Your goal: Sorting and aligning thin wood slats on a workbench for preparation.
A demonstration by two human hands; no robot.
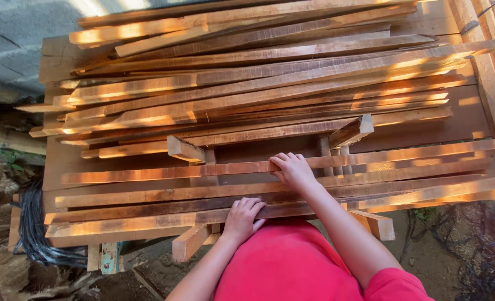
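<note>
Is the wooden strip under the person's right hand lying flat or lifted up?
Flat: the strip rests level across the other slats, with the right hand pressed on top.

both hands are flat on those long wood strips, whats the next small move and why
Probably curl the right hand around the wooden strip under it and lift that end slightly. Both hands lie open on top, the left hand pressing a nearer strip, and nothing is gripped; the strip lies loose, uncovered by the pile.
</note>
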